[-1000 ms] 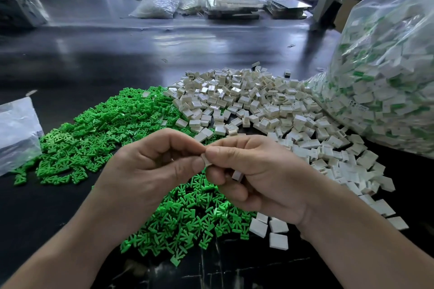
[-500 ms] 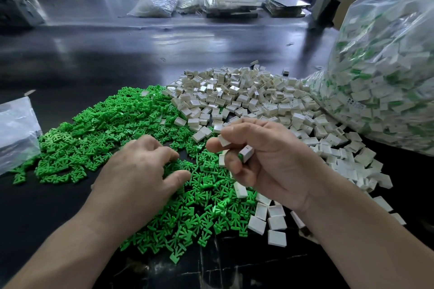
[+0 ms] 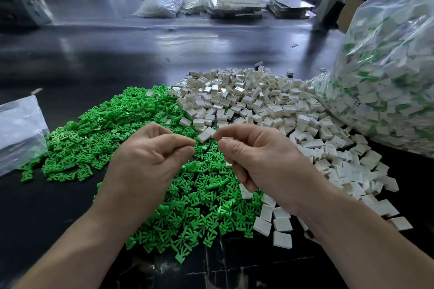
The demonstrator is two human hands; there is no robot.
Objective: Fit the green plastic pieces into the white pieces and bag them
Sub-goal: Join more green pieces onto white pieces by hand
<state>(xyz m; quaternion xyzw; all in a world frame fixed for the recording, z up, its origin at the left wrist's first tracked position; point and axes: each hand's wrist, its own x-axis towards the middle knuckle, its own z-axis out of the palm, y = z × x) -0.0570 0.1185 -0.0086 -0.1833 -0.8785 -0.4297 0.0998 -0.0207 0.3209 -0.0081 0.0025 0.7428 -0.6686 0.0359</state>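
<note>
Green pile (image 3: 199, 206) at lower centre is where the left hand (image 3: 150, 162) was digging a moment ago. Now it's lifted with fingertips pinched, can't tell on what. Right hand (image 3: 260, 162) pinches a white piece (image 3: 226, 139) just beside it, so I'd guess the next fit is coming.

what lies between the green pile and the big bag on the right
Loose white pieces fill it, from the green pile to the big bag, in the head view.
</note>
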